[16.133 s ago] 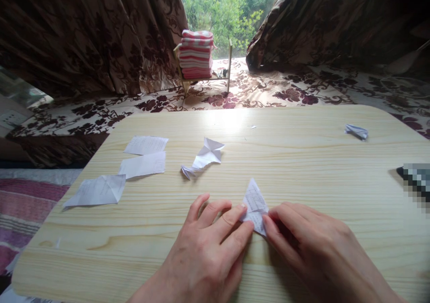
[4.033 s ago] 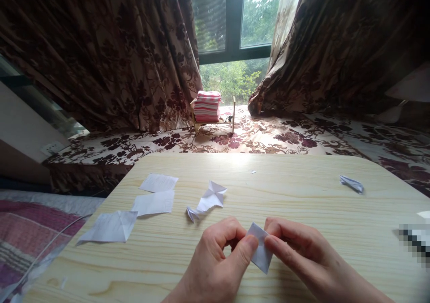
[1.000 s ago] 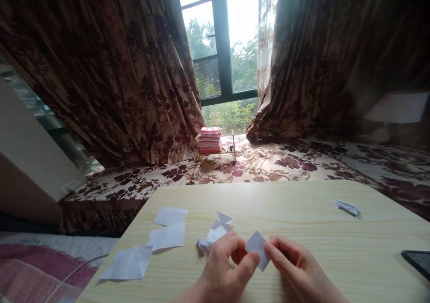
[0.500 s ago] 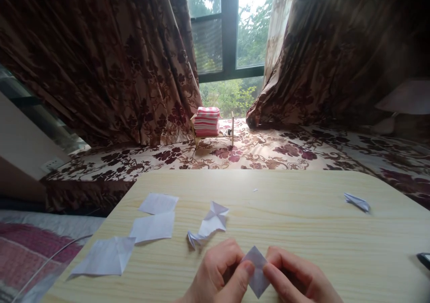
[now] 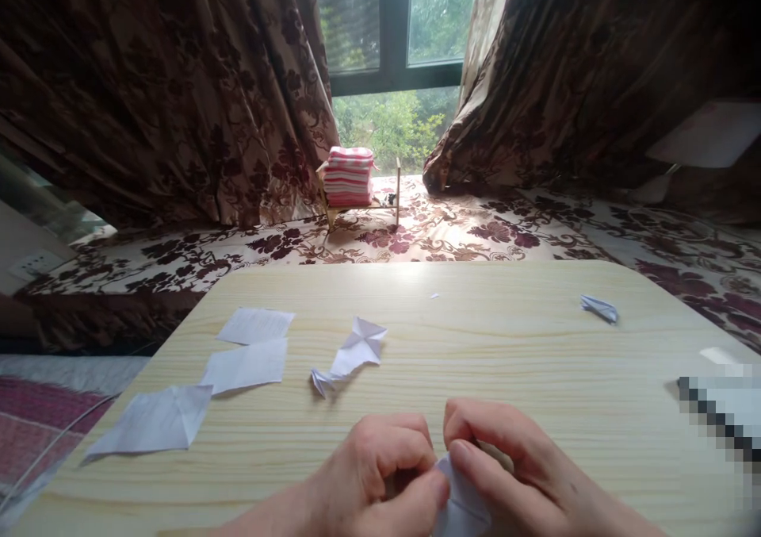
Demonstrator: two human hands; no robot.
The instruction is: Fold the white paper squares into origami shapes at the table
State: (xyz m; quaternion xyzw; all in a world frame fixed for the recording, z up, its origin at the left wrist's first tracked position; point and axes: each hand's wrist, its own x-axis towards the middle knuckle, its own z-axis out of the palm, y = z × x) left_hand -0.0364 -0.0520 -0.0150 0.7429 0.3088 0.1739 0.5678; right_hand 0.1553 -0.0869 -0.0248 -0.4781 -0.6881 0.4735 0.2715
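Head view: below creased paper [image 5: 360,347], a folded sheet [image 5: 462,505] is being pinched by left hand [image 5: 389,473] and right hand [image 5: 514,466], its axis being obscured.

Folded paper [image 5: 462,504] partly covered by left hand [image 5: 389,469] and right hand [image 5: 520,462], bottom cut off; right-edge object [image 5: 728,410] pixelated.

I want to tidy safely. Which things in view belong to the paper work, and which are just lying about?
Work, as I judge:
folded white paper, between left hand and right hand
three loose white sheets, left
other creased white papers, probably

Lying about:
pink-and-white striped cloth stack
dark-edged object, right, blurred
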